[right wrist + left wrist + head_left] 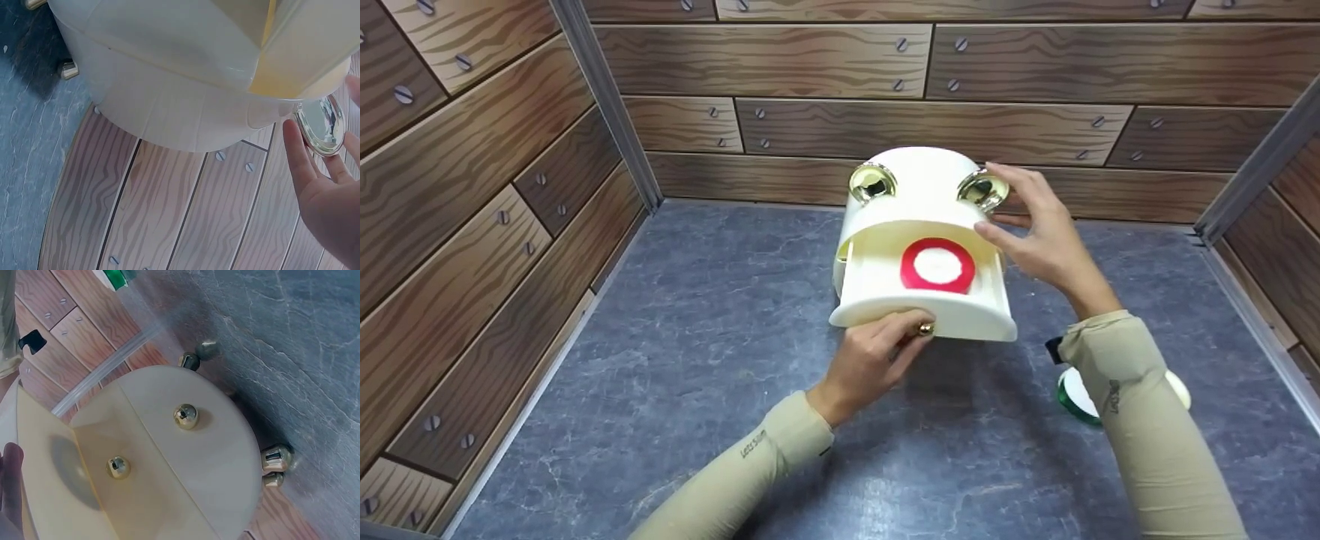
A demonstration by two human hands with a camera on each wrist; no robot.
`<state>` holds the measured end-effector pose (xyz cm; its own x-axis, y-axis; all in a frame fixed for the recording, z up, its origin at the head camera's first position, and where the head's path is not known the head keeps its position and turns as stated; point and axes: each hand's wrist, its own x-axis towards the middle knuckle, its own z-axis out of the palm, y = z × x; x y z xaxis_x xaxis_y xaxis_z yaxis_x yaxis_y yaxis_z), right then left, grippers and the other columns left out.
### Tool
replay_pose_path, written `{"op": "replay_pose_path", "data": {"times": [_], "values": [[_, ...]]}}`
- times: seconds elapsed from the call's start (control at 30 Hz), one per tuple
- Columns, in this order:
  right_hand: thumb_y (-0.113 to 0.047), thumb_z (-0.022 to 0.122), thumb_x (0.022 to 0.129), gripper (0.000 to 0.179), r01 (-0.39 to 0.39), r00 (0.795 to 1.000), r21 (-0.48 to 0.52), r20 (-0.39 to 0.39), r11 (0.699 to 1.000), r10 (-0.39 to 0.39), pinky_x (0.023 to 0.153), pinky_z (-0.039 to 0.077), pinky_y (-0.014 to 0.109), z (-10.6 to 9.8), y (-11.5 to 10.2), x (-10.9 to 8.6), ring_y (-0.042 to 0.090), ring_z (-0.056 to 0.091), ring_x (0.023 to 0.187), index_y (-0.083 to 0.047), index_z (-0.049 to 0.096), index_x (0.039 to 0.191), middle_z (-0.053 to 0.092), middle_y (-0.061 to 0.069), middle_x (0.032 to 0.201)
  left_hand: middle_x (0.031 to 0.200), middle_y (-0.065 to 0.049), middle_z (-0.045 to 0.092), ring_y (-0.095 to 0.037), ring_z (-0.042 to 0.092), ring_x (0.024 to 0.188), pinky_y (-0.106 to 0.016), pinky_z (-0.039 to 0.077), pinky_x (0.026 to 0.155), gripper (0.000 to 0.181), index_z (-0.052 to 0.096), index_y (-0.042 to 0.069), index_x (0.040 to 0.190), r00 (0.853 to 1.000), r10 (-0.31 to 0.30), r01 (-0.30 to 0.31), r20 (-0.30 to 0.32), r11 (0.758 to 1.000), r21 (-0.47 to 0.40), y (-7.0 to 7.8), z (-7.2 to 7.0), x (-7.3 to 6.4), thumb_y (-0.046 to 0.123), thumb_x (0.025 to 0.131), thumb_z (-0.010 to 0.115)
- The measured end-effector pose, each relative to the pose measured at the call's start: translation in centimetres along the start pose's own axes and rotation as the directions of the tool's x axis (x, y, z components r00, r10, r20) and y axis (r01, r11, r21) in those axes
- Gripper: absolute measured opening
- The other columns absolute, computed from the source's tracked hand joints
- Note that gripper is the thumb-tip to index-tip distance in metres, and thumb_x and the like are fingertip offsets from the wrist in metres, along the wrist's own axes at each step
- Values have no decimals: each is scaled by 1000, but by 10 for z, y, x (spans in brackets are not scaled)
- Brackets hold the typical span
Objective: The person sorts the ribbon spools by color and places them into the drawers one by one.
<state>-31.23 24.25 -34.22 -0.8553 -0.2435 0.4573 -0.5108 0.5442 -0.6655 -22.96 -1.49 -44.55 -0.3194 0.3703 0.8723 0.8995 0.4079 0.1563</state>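
Observation:
A cream drawer box [926,169] with a rounded top stands tilted, its shallow drawer [877,274] pulled out toward me. In the drawer lies a red ribbon-like roll [911,274] with a white centre. My left hand [877,356] pinches the small gold knob [927,328] on the drawer front. Up on the box's right side, my right hand [1046,236] holds the shiny gold round ornament [982,190], its thumb near the top's front edge. A matching ornament [872,182] is on the left. The left wrist view shows gold knobs [185,416] and short gold feet [275,458].
A green roll [1076,397] with a white face lies on the grey marbled floor [697,337], partly behind my right sleeve [1140,405]. A pale rounded thing [1179,388] shows beyond that sleeve. Wood-patterned panels [825,124] wall the back and both sides.

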Motion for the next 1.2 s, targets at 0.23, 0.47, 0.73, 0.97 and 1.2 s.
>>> {"op": "replay_pose_path", "data": {"times": [0.23, 0.47, 0.73, 0.97, 1.2], "values": [[-12, 78, 93, 75, -6, 1000, 15, 0, 1000, 6, 99, 57, 22, 1, 3, 2, 39, 57, 129, -25, 42, 158, 42, 11, 154, 102, -4, 77, -11, 74, 90, -11, 55, 91, 21, 70, 3, 114, 1000, -13, 13, -3, 1000, -5, -4, 2, 3, 8, 95, 75], [-10, 77, 93, 74, 7, 1000, 21, 4, 1000, -7, 95, 55, 13, 0, 4, 2, 39, 57, 130, -23, 43, 158, 43, 11, 152, 101, -5, 77, -12, 73, 88, -13, 57, 87, 20, 70, 3, 114, 1000, -25, 25, -7, 1000, 2, -9, 3, 6, 8, 95, 75], [-10, 79, 92, 75, -17, 1000, 23, 0, 1000, 17, 100, 58, 39, 0, 3, 2, 39, 59, 127, -22, 45, 157, 45, 12, 150, 101, -4, 76, -11, 73, 86, -13, 57, 85, 20, 70, 3, 114, 999, -38, 39, -9, 999, 13, -16, 6, 10, 10, 96, 74], [-10, 80, 91, 75, -24, 1000, 25, -4, 999, 24, 100, 58, 40, 0, 5, 2, 38, 59, 127, -23, 45, 157, 45, 11, 150, 105, -6, 76, -13, 73, 90, -13, 57, 86, 22, 70, 2, 117, 998, -57, 57, 6, 998, -3, -19, 9, 13, 11, 97, 73], [-10, 80, 91, 75, -25, 1000, 30, -10, 999, 25, 99, 59, 31, 0, 5, 3, 39, 60, 127, -21, 45, 157, 45, 11, 151, 105, -6, 76, -12, 72, 89, -13, 58, 84, 22, 70, 2, 117, 998, -56, 56, 1, 998, -1, -24, 11, 16, 12, 98, 72]]}}
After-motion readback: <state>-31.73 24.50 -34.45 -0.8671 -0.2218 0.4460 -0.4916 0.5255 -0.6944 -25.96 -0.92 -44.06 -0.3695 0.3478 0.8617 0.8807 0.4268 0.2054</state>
